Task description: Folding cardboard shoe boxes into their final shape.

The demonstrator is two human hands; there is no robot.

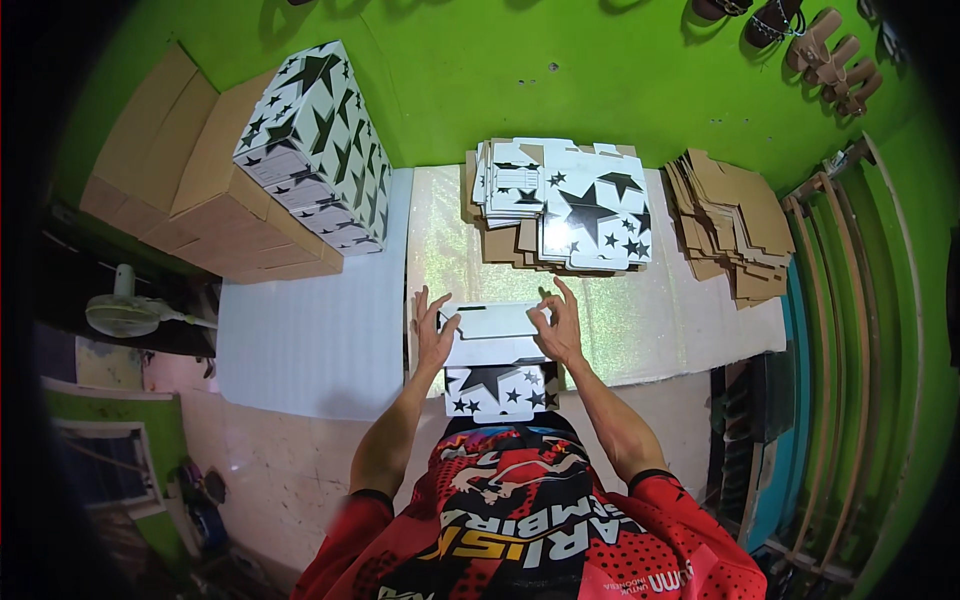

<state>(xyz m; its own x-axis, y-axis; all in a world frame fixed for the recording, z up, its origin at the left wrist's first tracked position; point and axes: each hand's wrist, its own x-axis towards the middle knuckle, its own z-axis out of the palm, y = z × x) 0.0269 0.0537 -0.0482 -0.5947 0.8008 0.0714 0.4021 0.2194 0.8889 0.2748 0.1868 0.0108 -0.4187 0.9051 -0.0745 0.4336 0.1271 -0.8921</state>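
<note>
Finished white star-printed cardboard boxes [320, 150] are standing stacked at the mat's far left corner; flat blanks [580, 205] are waiting at its far edge. You're gripping a seemingly half-folded box [493, 350] at the near edge, left hand [432, 335] and right hand [558, 325] pressing its sides.

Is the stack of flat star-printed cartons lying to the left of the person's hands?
No, the stack of flat star-printed cartons lies ahead of both hands, slightly to the right, on the mat.
</note>
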